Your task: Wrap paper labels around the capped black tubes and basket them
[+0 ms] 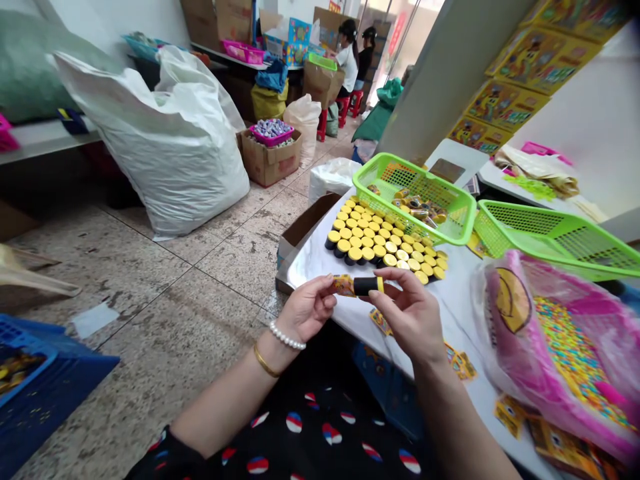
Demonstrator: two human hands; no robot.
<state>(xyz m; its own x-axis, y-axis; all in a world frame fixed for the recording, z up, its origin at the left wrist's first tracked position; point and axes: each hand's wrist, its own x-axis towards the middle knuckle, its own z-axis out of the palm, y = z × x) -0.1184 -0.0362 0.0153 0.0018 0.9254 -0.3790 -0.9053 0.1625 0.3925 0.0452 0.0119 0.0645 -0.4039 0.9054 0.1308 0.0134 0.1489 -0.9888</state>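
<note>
My left hand [305, 308] pinches a printed yellow paper label [344, 285] against one end of a short black tube [366, 287] with a yellow cap. My right hand [407, 313] grips the capped end of that tube between thumb and fingers. Just beyond my hands, many matching capped black tubes [380, 241] stand packed together on a white table covering [320, 263]. Several loose yellow labels [461, 364] lie on the covering near my right wrist. A pearl bracelet and a gold bangle circle my left wrist.
A green plastic basket [415, 197] holding small metallic pieces sits beyond the tubes, with a second one [555, 237] to the right. A pink-trimmed bag of colourful beads [565, 347] lies at right. White sacks [155, 140] stand on the floor. Two seated people [347, 60] are far back.
</note>
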